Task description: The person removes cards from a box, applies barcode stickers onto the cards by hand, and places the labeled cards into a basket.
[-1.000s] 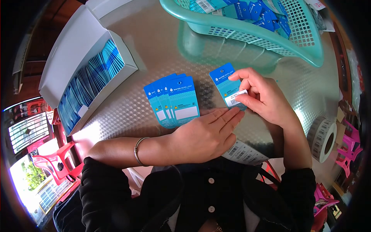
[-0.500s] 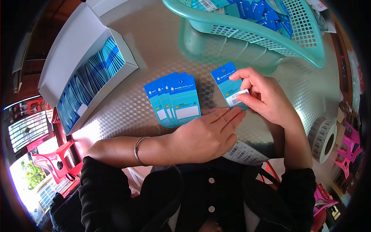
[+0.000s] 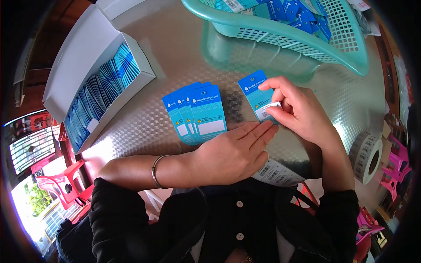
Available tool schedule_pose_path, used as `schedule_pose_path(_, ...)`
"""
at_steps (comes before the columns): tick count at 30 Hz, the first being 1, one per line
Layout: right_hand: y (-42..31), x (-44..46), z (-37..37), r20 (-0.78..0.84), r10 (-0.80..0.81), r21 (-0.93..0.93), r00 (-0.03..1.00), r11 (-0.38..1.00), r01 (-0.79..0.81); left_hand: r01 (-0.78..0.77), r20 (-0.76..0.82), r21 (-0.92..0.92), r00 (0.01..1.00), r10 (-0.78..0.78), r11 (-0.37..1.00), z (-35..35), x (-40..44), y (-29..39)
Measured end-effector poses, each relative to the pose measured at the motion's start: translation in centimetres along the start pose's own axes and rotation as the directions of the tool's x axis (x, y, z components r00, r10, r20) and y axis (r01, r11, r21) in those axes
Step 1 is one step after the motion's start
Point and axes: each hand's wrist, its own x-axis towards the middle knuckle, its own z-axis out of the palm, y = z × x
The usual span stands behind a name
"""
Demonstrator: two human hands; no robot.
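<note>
Resting flat near the fanned cards [image 3: 208, 107], the left hand [image 3: 231, 151] seems to steady the lone card [image 3: 253, 94] on the worktop [image 3: 175, 57], and from where I stand the barcode label [image 3: 265, 112], pinched in the right hand [image 3: 302, 110], could stick crooked if that card slides.

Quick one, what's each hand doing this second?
Left hand: open, fingers stretched out at the lower end of the blue card.
Right hand: closed, pinching one end of the white barcode sticker.

Right fingers [image 3: 282, 116] at label [image 3: 265, 112] — blue card [image 3: 251, 83] beneath
</note>
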Motion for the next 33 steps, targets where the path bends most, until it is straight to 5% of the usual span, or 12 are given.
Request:
schedule_pose_path(7,-0.4,-0.1,0.4,-0.038,-0.016,-0.126,0.999,0.992,0.011,-0.004,0.009,0.002,1.000,0.004,1.000,0.0,-0.1,0.0)
schedule_pose_path(13,-0.3,-0.5,0.6,-0.097,-0.150,-0.435,0.984,0.895,0.094,-0.002,0.024,-0.026,1.000,0.003,1.000,-0.2,0.3,-0.3)
schedule_pose_path(22,-1.6,-0.8,0.7,-0.096,-0.097,-0.648,0.991,0.762,0.012,-0.021,0.054,-0.082,0.998,0.026,0.996,-0.4,0.5,-0.8)
schedule_pose_path(33,0.1,-0.5,-0.8,-0.167,-0.052,-0.608,0.985,0.792,-0.062,-0.041,0.066,-0.068,0.997,0.045,0.997,-0.6,0.5,-0.8)
